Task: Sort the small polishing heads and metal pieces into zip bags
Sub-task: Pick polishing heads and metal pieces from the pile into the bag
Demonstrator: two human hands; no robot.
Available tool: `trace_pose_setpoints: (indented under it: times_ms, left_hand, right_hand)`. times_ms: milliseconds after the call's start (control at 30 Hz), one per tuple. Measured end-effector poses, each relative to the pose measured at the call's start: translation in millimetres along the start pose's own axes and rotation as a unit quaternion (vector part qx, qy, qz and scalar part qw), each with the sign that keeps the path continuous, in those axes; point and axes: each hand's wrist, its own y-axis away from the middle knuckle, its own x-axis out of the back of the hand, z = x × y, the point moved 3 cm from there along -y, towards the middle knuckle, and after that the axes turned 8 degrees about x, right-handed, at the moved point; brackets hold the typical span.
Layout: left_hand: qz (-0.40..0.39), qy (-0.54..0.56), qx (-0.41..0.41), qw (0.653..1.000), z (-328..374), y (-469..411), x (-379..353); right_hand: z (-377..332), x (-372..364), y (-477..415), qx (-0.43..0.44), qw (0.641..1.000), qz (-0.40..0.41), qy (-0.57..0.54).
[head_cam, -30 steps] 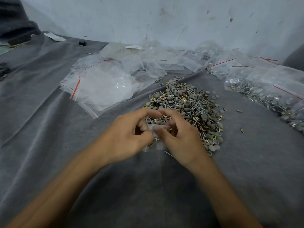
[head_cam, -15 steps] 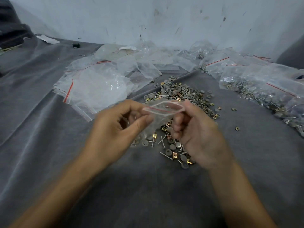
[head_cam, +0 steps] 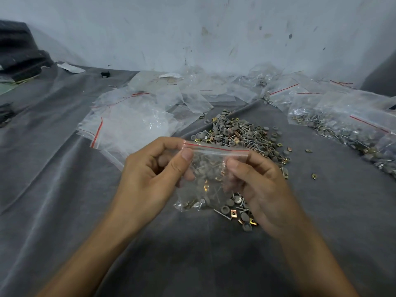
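Grey cloth [head_cam: 53,211] covers the whole surface up to the wall, with wide bare stretches on the left and near the forearms. Empty zip bags [head_cam: 132,123] piled far left of centre, filled bags [head_cam: 342,123] along right edge. Loose heap [head_cam: 242,136] of polishing heads and metal pieces sits mid-cloth behind the hands. Left hand [head_cam: 150,181] and right hand [head_cam: 263,189] each pinch a top corner of a part-filled small zip bag [head_cam: 205,179]; cannot tell if its bottom touches the cloth. Stray pieces [head_cam: 237,213] just beside right hand.

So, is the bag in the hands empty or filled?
Partly filled: grey heads and gold pieces show through the bag. The left hand and right hand pinch its top corners.
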Motion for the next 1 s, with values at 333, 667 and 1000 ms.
trace_pose_setpoints:
  times_ms: [333,667,1000]
  left_hand:
    - [0.003,-0.043,-0.025,0.999,-5.7,2.7,-2.7]
    - [-0.044,-0.032,0.017,0.998,-5.5,1.2,-5.8]
    - [-0.032,-0.033,0.004,0.999,-5.3,3.8,-5.1]
  right_hand:
    - [-9.6,-6.0,0.9,0.036,0.992,-0.01,0.119]
    - [-15.3,-10.8,5.0,0.05,0.983,-0.001,0.175]
    - [-14.7,-11.3,3.1,0.066,0.979,-0.017,0.192]
